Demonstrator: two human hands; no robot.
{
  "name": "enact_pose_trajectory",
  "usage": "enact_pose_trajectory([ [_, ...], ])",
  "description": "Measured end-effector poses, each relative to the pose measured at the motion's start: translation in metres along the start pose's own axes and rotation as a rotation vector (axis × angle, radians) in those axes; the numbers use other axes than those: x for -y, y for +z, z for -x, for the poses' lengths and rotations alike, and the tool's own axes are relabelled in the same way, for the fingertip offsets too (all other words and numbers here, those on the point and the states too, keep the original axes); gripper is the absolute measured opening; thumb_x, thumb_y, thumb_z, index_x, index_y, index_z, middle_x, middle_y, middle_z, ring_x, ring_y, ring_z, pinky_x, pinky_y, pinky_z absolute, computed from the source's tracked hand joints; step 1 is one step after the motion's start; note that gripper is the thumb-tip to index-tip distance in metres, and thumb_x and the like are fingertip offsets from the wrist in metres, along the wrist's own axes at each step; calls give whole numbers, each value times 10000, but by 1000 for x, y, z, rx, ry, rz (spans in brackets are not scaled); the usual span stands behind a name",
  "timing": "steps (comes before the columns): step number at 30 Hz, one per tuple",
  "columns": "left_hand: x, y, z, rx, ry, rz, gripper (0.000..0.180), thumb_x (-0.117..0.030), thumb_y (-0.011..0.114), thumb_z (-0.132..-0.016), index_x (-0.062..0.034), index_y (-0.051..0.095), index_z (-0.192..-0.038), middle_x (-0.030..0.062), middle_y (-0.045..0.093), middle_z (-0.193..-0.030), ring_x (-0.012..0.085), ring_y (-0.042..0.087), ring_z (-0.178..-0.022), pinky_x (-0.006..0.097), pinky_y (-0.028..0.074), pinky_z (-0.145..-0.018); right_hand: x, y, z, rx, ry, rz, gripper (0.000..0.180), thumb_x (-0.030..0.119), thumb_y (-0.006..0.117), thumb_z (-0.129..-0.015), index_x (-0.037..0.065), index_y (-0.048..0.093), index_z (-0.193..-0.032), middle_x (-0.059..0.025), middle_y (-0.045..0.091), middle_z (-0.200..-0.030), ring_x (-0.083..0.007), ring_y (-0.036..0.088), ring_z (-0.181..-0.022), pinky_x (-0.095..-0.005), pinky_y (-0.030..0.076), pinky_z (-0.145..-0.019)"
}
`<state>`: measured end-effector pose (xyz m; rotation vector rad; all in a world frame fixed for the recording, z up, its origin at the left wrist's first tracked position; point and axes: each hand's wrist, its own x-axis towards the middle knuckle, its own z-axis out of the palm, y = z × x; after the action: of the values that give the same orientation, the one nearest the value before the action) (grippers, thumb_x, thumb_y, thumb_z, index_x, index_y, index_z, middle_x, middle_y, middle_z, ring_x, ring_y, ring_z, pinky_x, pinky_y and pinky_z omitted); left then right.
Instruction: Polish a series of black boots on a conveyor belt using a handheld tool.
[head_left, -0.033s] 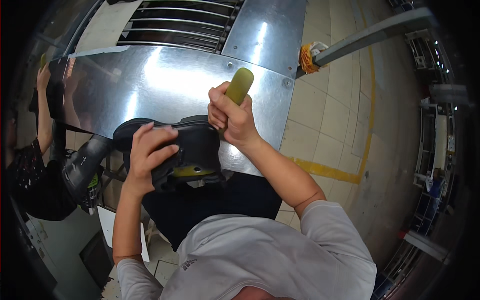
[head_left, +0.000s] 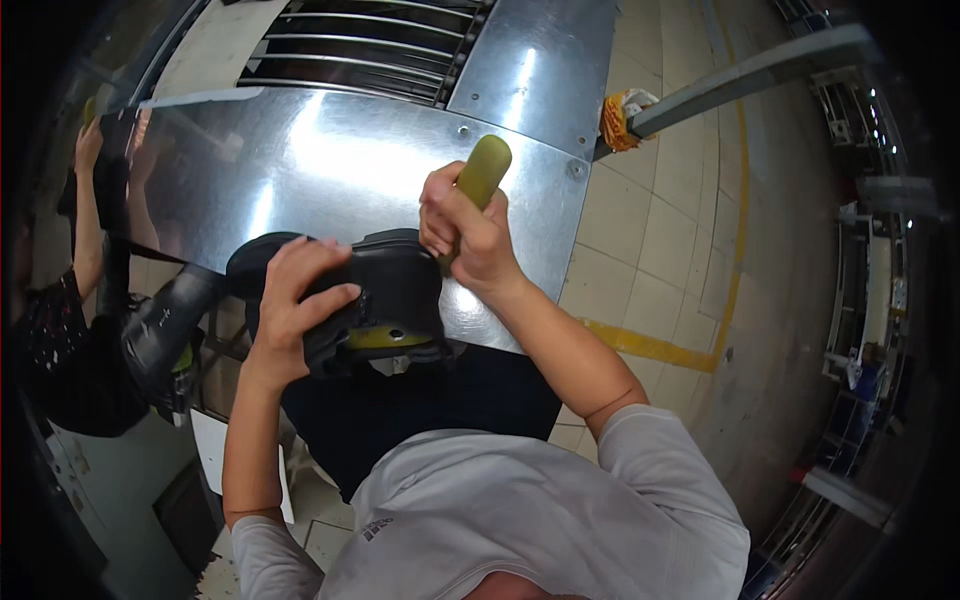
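A black shoe (head_left: 395, 275) lies on its side at the near edge of the metal table, its sole edge turned up and away from me. Over its left part my left hand (head_left: 298, 305) is clamped, fingers bent across the top and thumb pressed on the side. A yellow-green patch shows on the shoe's near end. My right hand (head_left: 468, 225) is wrapped in a fist round the yellow-green handle of a hand tool (head_left: 484, 170), whose upper end sticks out above the thumb. The tool's lower end, beside the shoe's right edge, is hidden by the fist.
Beyond the shoe stretches a shiny metal table (head_left: 340, 150) with metal rollers (head_left: 360, 45) at its far side. A grey bar (head_left: 750, 80) with an orange wrapping (head_left: 622, 120) juts out at the right. Another person's arm (head_left: 88, 220) is at the far left, near a dark boot-like shape (head_left: 170, 325).
The fingers of my left hand have shifted slightly on the shoe. My right hand keeps its grip on the tool, almost in the same place.
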<state>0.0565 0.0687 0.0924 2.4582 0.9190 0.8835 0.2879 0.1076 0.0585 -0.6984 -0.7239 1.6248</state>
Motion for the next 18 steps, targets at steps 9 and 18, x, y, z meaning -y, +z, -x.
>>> enact_pose_trajectory([
  [9, -53, 36, 31, -234, -470, -234, 498, -168, 689, -802, -135, 508, -1264, 185, 424, -1449, 434, 264, -1411, 588, 173, -1128, 21, -6, -1, -95, -84, -27, 264, 310, 543, -949, 58, 511, -874, -28, 377, -520, -140, 404, -413, -290, 387, -419],
  [18, -57, 52, 35, -396, -466, -31, 453, -194, 709, -802, -142, 557, -1225, 182, 383, -1477, 472, 201, -1421, 625, 129, -1124, 23, 9, -5, -43, -48, 150, 248, 264, 582, -937, 56, 509, -824, -17, 366, -512, -120, 374, -395, -265, 350, -395],
])
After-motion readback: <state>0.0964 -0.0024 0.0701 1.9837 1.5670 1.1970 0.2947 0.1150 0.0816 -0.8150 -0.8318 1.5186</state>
